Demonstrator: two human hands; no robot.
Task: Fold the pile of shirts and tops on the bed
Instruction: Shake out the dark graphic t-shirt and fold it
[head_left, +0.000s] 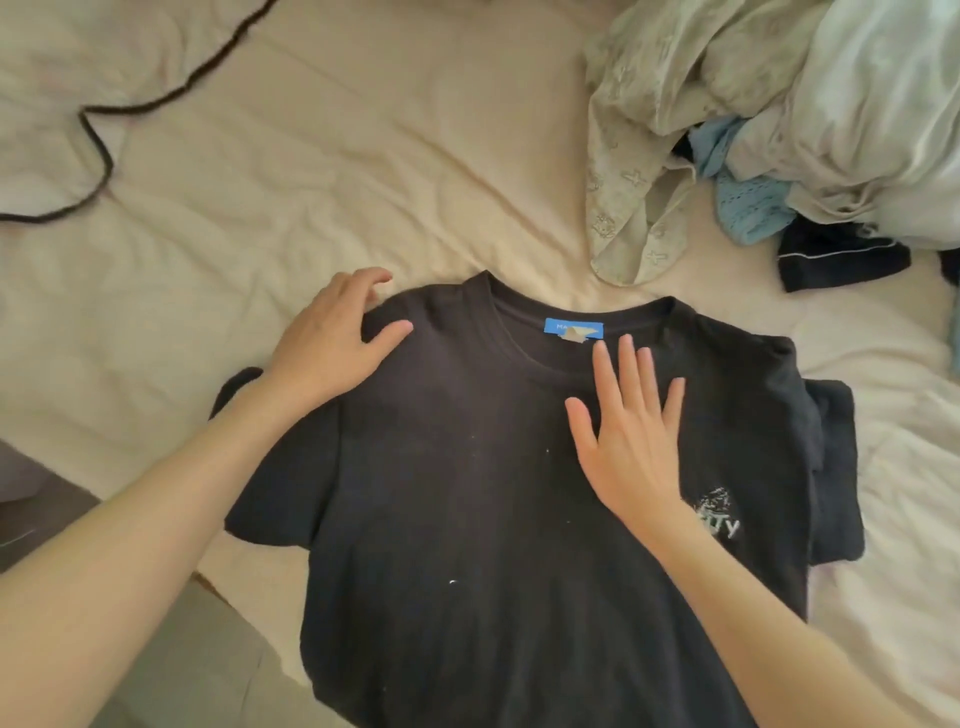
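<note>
Head view: one black tee (467, 493) lies face up on the bed (363, 182), collar toward 12 o'clock and hem running out of view at 6 o'clock. The left hand (332, 343) rests on the shoulder at 10 o'clock, fingers loosely spread and slightly bent over the seam, thumb on the cloth. The right hand (628, 431) lies flat just below the collar at 1 o'clock, fingers straight and fanned, pressing the chest.

Risks, as I judge them:
- The left sleeve is partly hidden under the forearm; folding over it could trap a crease.
- The right sleeve at 3 o'clock looks doubled beneath the body, so a side fold may come out lumpy unless it is pulled flat.
- Rumpled bedding underneath could carry wrinkles into the fold.
- The lower body hangs over the bed edge at 7 o'clock, and its weight could drag the tee off line when a side is lifted.

Count:
- One tee laid out.
- One blue label (574, 329) inside the collar.
- Two hands.
- One pile (779, 130) at 2 o'clock, well apart from the tee; at least four pieces show in it: pale patterned, white, light blue knit, dark with white piping. The exact number I cannot tell.
</note>
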